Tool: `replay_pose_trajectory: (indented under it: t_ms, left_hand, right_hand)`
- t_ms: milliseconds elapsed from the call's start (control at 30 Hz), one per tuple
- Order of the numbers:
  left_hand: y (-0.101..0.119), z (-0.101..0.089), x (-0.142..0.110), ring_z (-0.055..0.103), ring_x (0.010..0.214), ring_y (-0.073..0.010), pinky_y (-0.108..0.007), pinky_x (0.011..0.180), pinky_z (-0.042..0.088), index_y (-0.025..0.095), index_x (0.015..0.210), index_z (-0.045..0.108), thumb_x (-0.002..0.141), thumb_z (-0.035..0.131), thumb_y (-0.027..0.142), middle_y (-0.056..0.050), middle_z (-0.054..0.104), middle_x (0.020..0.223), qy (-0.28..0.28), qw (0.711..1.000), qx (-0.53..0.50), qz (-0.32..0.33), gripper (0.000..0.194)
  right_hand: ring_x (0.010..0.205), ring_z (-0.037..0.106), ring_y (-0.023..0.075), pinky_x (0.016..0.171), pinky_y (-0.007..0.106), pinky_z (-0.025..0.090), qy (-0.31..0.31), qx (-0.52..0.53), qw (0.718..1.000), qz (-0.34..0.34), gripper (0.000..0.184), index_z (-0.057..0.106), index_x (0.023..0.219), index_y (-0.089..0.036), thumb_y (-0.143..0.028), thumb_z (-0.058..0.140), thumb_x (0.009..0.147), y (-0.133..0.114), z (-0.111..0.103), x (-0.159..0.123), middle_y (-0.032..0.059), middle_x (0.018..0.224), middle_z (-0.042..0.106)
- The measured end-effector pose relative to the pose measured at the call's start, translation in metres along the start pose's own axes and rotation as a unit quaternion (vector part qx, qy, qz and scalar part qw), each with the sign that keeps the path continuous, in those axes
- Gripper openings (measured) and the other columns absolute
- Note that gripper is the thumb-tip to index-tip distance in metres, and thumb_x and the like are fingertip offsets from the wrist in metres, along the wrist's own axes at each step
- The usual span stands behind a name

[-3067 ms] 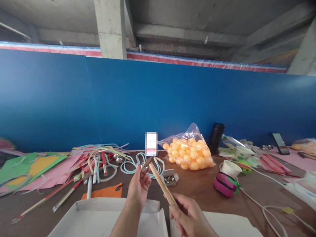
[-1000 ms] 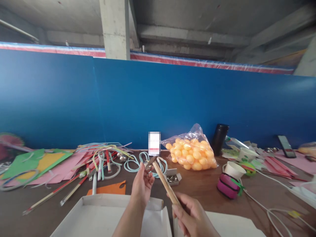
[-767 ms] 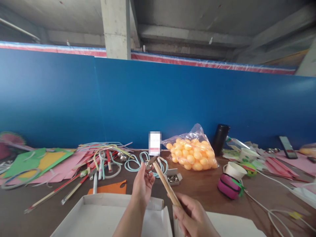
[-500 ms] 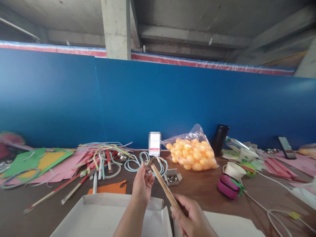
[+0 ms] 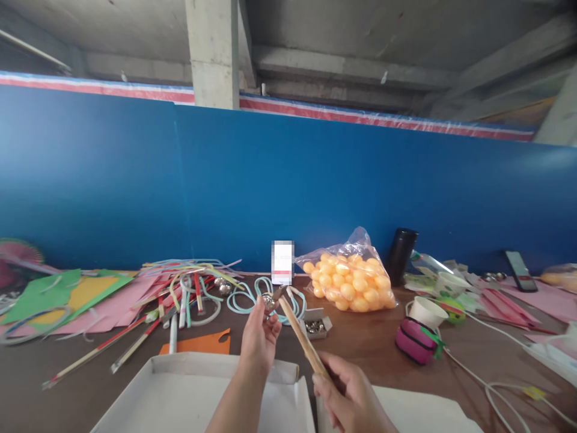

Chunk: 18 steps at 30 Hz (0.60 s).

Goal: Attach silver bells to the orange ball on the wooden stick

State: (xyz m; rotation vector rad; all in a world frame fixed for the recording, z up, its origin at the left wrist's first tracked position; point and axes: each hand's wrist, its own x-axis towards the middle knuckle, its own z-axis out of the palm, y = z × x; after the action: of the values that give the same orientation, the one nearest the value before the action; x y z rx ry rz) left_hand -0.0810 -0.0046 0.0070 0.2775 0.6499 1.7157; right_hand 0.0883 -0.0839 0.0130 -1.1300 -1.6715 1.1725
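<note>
My left hand is raised over the table, fingers curled, pinching a shiny silver ball at its fingertips. My right hand grips the lower end of a wooden-handled hammer. Its pale handle slants up and left, and the small dark head is beside the silver ball; whether they touch I cannot tell. Below both hands lies an open white box. Just beyond are coiled light-blue tubes and a small box of metal pieces.
A clear bag of orange balls sits behind the hands, beside a black cylinder. To the right are a purple pouch, a paper cup and a white cable. Coloured sticks and paper sheets cover the left.
The hammer's head has shifted slightly up and right, away from the silver ball, which shows more now. My left hand has hardly moved.
</note>
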Motion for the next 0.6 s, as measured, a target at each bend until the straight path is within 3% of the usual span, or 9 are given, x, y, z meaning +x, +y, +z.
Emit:
replay_pose_trajectory:
  t_ms: [167, 600]
  left_hand:
    - [0.0011, 0.0013, -0.0019, 0.055, 0.051, -0.0048, -0.016, 0.046, 0.048, 0.015, 0.089, 0.059, 0.078, 0.064, 0.033, -0.005, 0.064, 0.079, -0.004, 1.000, 0.007, -0.002, 0.022]
    - [-0.0003, -0.0025, 0.0021, 0.055, 0.050, -0.0051, -0.017, 0.046, 0.048, 0.015, 0.088, 0.059, 0.076, 0.066, 0.034, 0.000, 0.060, 0.071, 0.013, 1.000, -0.002, -0.008, 0.024]
  right_hand:
    - [0.036, 0.038, 0.0050, 0.033, 0.017, 0.029, 0.010, 0.030, 0.999, 0.013, 0.056, 0.056, 0.115, -0.013, -0.056, 0.051, 0.079, -0.0006, -0.0005, -0.0008, -0.0007, 0.065, 0.053]
    - [0.038, 0.042, 0.0062, 0.034, 0.017, 0.032, -0.012, -0.013, 1.000, 0.005, 0.050, 0.060, 0.108, -0.013, -0.054, 0.051, 0.080, 0.0034, 0.0012, 0.0004, -0.0018, 0.063, 0.051]
